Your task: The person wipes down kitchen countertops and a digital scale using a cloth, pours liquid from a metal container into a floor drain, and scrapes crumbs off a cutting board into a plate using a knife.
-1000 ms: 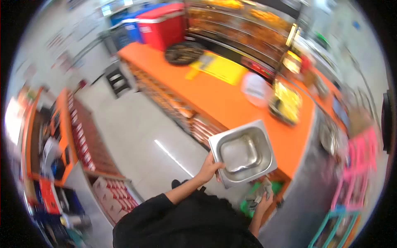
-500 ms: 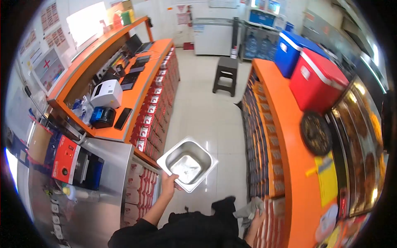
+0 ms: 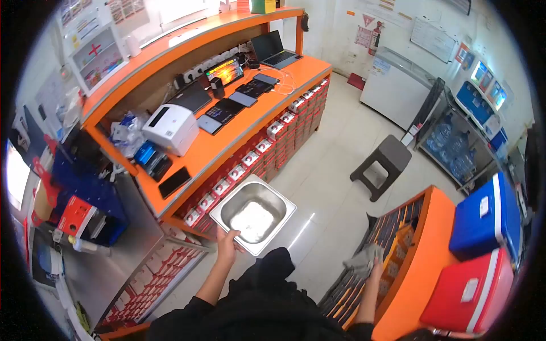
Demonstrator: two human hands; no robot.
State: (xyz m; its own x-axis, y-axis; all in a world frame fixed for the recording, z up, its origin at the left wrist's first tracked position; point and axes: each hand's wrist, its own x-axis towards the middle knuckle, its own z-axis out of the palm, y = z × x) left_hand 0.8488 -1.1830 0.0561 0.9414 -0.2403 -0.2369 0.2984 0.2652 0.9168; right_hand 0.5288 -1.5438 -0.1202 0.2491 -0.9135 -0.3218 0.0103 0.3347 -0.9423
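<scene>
My left hand is closed on the near left rim of a square metal pan, its thumb over the edge. Nothing shows inside the pan except bright reflections. On the right, my right hand grips a crumpled grey cloth, held beside the orange counter with stacked flat boxes under it. Pan and cloth are well apart, both in the air above the floor.
An orange desk with a white printer, phones and a laptop runs along the left. A dark stool stands on the floor. Blue and red coolers are at right. A steel counter is near left.
The view has swung from the food display counter toward the orange desk and freezer. Both hands have kept hold of the pan and the cloth throughout.
</scene>
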